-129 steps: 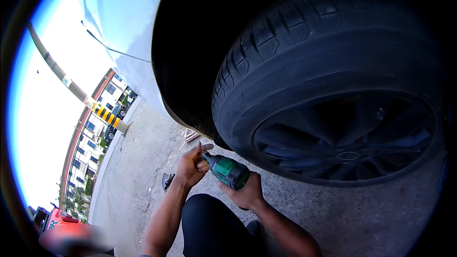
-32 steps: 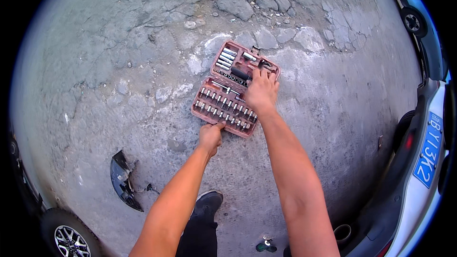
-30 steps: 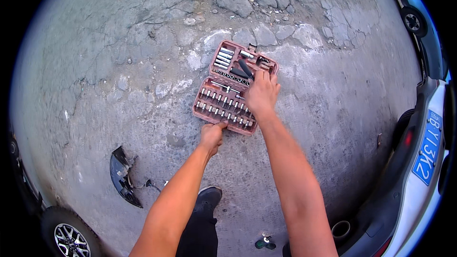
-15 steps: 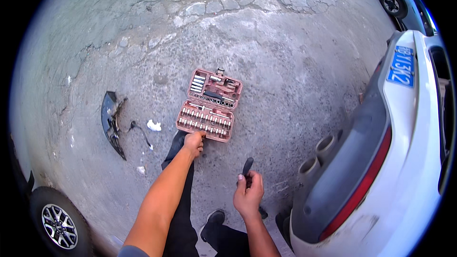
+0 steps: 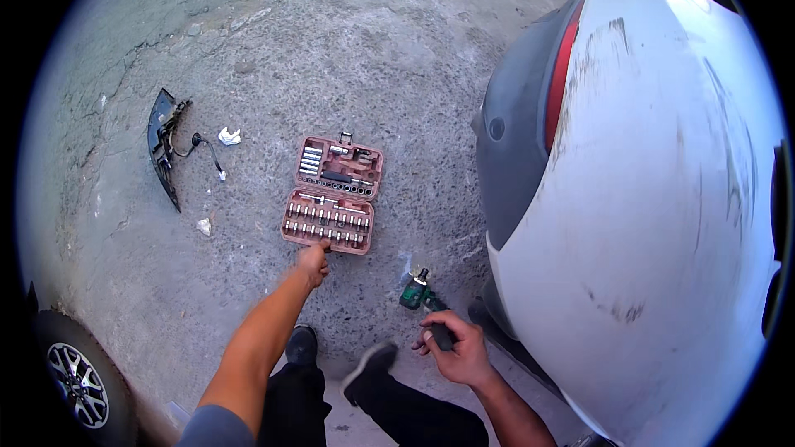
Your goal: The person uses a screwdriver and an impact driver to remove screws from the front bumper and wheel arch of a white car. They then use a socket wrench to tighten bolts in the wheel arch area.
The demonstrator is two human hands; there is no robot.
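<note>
Grey concrete (image 5: 248,298) sweeps across the frame, and on the right the scuffed white car body (image 5: 638,199) bulges in, walling off that side. Lower left, a wheel (image 5: 79,385) shuts the corner. Between them, near centre, it's the opened reddish tool case (image 5: 346,247), with a broad strip of ground separating its right edge from the car. Wider room on its left, reaching to a curved black part (image 5: 163,153) at upper left. Right hand (image 5: 464,356), lower centre: fingers curled round a dark handle (image 5: 441,338), below and right of the case. Left hand (image 5: 313,263): fingers closed on the case's near edge, just below the sockets! Just above the right hand lies a green power tool (image 5: 411,294); whether it touches the handle can't be told.
</note>
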